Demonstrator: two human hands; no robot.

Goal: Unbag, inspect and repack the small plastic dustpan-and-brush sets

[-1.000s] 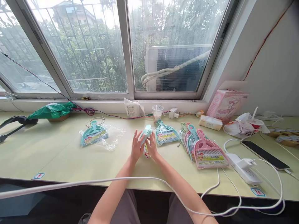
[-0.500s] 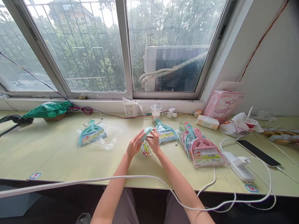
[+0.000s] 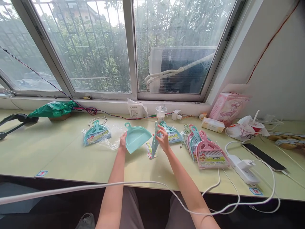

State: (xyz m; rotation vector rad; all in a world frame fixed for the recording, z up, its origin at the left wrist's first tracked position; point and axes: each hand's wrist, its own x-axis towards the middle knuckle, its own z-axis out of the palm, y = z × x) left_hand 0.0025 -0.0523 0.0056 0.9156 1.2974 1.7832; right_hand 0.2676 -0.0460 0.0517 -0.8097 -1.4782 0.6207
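My left hand (image 3: 123, 141) grips a mint-green dustpan (image 3: 137, 139) at its left side, the pan tilted with its inside facing me. In my right hand (image 3: 163, 138) is a matching small brush (image 3: 155, 142), held upright and edge-on, its bristles pointing down. The two pieces are apart. A printed card (image 3: 149, 149) lies on the table behind and below the brush. Left of the dustpan, a wrapped blue-green dustpan set (image 3: 97, 133) rests beside crumpled clear plastic (image 3: 113, 138). Another wrapped set (image 3: 173, 135) lies behind my right hand.
Several wrapped sets, with a pink one (image 3: 211, 152) in front, lie to the right. Beyond them are a power strip (image 3: 244, 170), a phone (image 3: 263, 156) and a tissue box (image 3: 213, 125). A plastic cup (image 3: 161, 113) stands near the window. A white cable (image 3: 78, 188) crosses the foreground.
The brush and dustpan, together between my hands before, are now separated. My left hand has moved left with the dustpan, my right hand slightly right with the brush. The view has shifted a little.
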